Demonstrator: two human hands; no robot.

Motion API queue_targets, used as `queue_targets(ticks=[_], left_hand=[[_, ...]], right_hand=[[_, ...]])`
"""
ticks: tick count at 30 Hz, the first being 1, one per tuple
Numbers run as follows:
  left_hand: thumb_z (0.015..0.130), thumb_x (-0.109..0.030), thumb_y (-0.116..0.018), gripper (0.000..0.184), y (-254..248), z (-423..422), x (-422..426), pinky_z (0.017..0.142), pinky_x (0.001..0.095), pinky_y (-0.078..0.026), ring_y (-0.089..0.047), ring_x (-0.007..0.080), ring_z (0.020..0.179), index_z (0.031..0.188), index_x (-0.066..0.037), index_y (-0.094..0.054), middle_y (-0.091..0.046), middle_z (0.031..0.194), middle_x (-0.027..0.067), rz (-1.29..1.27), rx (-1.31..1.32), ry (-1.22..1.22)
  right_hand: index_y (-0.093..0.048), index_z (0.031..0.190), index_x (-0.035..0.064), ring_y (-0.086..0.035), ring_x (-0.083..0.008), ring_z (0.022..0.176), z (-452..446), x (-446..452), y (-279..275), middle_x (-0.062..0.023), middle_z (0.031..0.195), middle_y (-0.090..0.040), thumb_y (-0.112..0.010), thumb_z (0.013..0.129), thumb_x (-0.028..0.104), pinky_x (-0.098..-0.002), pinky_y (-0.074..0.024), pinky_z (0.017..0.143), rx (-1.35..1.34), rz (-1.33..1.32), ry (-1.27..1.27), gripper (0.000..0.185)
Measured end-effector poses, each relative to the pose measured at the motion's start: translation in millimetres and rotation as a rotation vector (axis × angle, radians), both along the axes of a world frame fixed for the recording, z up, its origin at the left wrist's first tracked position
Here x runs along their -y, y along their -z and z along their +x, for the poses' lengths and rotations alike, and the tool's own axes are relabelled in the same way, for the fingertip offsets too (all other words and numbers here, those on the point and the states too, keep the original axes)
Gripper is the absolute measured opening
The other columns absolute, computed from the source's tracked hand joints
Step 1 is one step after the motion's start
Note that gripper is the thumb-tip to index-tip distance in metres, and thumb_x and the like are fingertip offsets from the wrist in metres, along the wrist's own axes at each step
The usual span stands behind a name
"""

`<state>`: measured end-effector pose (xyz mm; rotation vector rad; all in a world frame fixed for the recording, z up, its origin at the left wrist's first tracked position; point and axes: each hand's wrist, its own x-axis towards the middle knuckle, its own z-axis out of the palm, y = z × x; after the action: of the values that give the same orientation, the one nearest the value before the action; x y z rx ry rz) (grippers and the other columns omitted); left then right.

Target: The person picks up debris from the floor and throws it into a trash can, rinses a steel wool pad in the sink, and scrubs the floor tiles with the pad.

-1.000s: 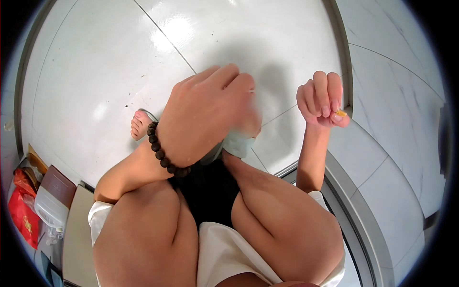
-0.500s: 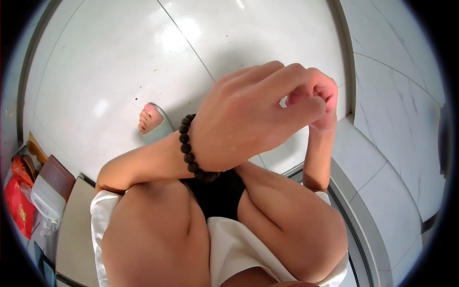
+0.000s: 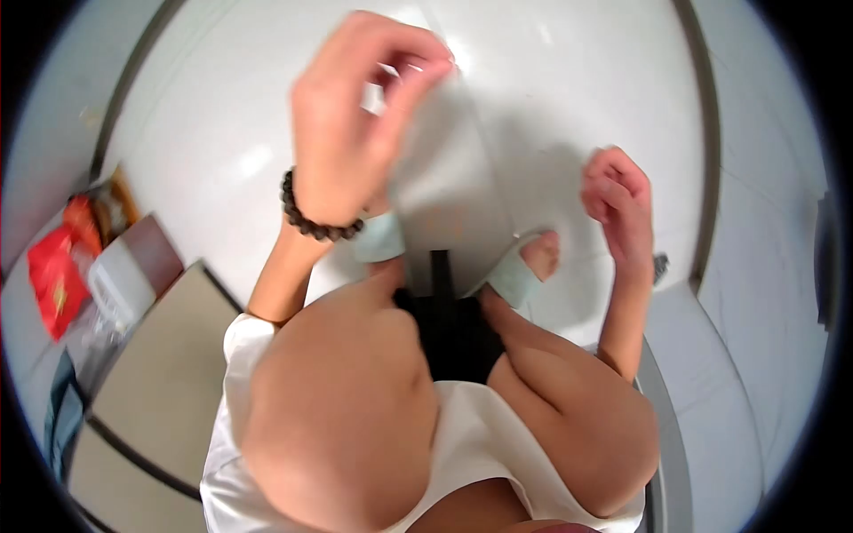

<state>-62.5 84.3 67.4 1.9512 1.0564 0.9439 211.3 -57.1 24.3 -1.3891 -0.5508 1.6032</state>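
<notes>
Forward and left of your right hand, your left hand is hanging out over the floor, with a dark bead bracelet sitting around its wrist. Thumb and index fingertips are meeting in a pinch, a gap showing behind them. Can't tell if they're gripping anything small; blur is hiding the contact point.

Your right hand is hovering well apart from the left, fingers curling inward. Can't tell if it's pinching something or just resting folded; nothing is showing at its tips. The floor below both hands is the nearest thing I'm reading clearly; any small item is either hiding in the fingers or not showing.

Back toward you from the left hand, one pale slipper is showing; the other slipper is sitting left of and behind the right hand. Red bag and white container are lying far left of and behind the left hand.

Step, my guess: you're doing a fingertip pinch with the left, right hand standing by. Next move is probably calling for a firm pinch, a steady left wrist and fingertips facing the camera.
</notes>
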Motion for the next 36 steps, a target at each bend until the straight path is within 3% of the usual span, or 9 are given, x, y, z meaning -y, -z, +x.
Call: queue_targets(ticks=[3,9,11,19,23,25,27,29,36], left_hand=[[0.091,-0.003,-0.071,0.005,-26.0,-88.4,-1.9,0.066,0.0235,-0.049,-0.061,0.0106,0.075,0.093,0.001,-0.068,-0.068,0.089,0.0043,0.007,0.003,-0.394],[0.089,-0.01,-0.076,0.011,-125.7,-236.4,65.2,0.066,0.0242,-0.049,-0.06,0.0106,0.071,0.091,-0.001,-0.07,-0.067,0.083,0.0022,0.31,-0.559,-0.893],[0.089,-0.011,-0.075,0.009,-141.9,-268.1,83.7,0.066,0.0257,-0.049,-0.06,0.0122,0.07,0.091,-0.003,-0.071,-0.068,0.082,0.0028,0.388,-0.804,-0.979],[0.087,-0.01,-0.072,0.008,-146.9,-384.6,158.3,0.069,0.0368,-0.052,-0.067,0.0272,0.077,0.093,-0.005,-0.071,-0.07,0.089,0.0126,0.247,-1.119,-1.187],[0.079,-0.012,-0.074,0.016,-131.7,-408.1,178.0,0.075,0.0423,-0.055,-0.071,0.0317,0.087,0.092,-0.003,-0.072,-0.073,0.093,0.0157,-0.271,-1.381,-1.252],[0.068,-0.008,-0.075,0.018,-132.7,-433.1,195.8,0.077,0.0405,-0.056,-0.072,0.0279,0.087,0.085,-0.004,-0.073,-0.074,0.093,0.0142,-1.356,-1.556,-1.024],[0.074,-0.012,-0.072,0.014,-134.4,-448.6,223.0,0.062,0.0356,-0.056,-0.072,0.0176,0.078,0.085,-0.003,-0.073,-0.074,0.084,0.0118,-1.68,-1.809,-0.834],[0.079,-0.012,-0.072,0.012,-81.8,-681.3,400.2,0.056,0.0365,-0.057,-0.073,0.0204,0.074,0.085,-0.001,-0.073,-0.075,0.087,0.0129,-2.545,-1.184,-1.172],[0.084,-0.014,-0.068,0.014,-60.3,-541.4,436.1,0.057,0.0365,-0.057,-0.072,0.0212,0.073,0.086,-0.001,-0.072,-0.075,0.087,0.0127,-2.554,-0.852,-1.106]], right_hand=[[-0.059,0.088,0.0063,-0.033,-0.0025,0.056,2.7,4.2,15.8,0.0057,0.069,-0.045,-0.057,0.09,0.004,-0.0208,-0.0239,0.05,0.163,-0.053,0.002,0.004],[-0.061,0.095,0.0064,-0.036,-0.0035,0.06,8.3,6.9,53.6,0.0037,0.076,-0.047,-0.056,0.097,0.01,-0.0205,-0.0242,0.052,0.216,-0.085,-0.055,0.006],[-0.061,0.097,0.006,-0.038,-0.0038,0.062,11.0,2.2,62.5,0.0022,0.078,-0.051,-0.056,0.098,0.01,-0.0201,-0.0259,0.052,0.222,-0.09,-0.06,0.007],[-0.061,0.098,0.0066,-0.041,-0.0039,0.065,12.9,-25.3,66.4,0.0014,0.084,-0.055,-0.056,0.1,0.016,-0.0201,-0.0288,0.055,0.249,-0.023,-0.179,0.011],[-0.062,0.098,0.0079,-0.042,-0.0037,0.066,17.7,-38.5,61.8,0.0022,0.084,-0.055,-0.055,0.101,0.017,-0.0193,-0.0294,0.057,0.294,-0.011,-0.172,0.011],[-0.062,0.098,0.0083,-0.043,-0.0036,0.066,20.6,-37.1,58.5,0.0024,0.084,-0.055,-0.055,0.101,0.017,-0.0191,-0.0297,0.057,0.305,-0.004,-0.204,0.011],[-0.062,0.098,0.0081,-0.044,-0.0037,0.066,23.4,-38.8,57.5,0.0021,0.084,-0.056,-0.054,0.101,0.016,-0.0193,-0.0307,0.057,0.341,-0.008,-0.213,0.012],[-0.063,0.098,0.0078,-0.044,-0.0039,0.066,32.9,-37.7,66.2,0.0019,0.084,-0.056,-0.054,0.101,0.015,-0.0195,-0.0312,0.057,0.35,-0.01,-0.21,0.012],[-0.063,0.096,0.0066,-0.044,-0.0055,0.065,43.3,-35.2,71.6,0.0002,0.081,-0.057,-0.052,0.1,0.012,-0.0213,-0.0328,0.057,0.363,-0.033,-0.183,0.012]])
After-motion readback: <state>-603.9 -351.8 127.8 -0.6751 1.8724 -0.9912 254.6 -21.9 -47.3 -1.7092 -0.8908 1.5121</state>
